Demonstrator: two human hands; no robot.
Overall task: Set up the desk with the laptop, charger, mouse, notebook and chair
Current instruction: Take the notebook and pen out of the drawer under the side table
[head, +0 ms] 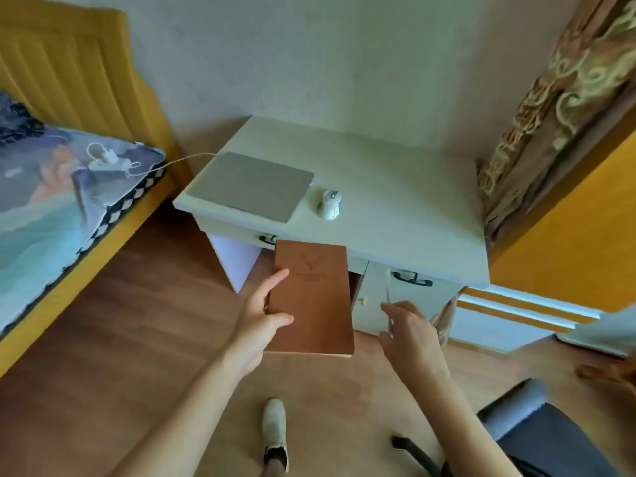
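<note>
My left hand (261, 318) grips the left edge of a brown notebook (315, 297), held in the air in front of the pale desk (395, 201). My right hand (407, 330) holds a thin pen (389, 304) just right of the notebook. A closed grey laptop (249, 185) lies on the desk's left part. Beside it on the right sits a white mouse (329, 204). A white cable (186, 160) runs from the laptop to the white charger (110, 158) on the bed. The grey chair (537, 438) stands at lower right.
A bed (69, 201) with a yellow frame and patterned cover stands left of the desk. Drawers with black handles (413, 278) sit under the desk top. A patterned curtain (557, 98) hangs at right. My white shoe (274, 425) is on the wooden floor.
</note>
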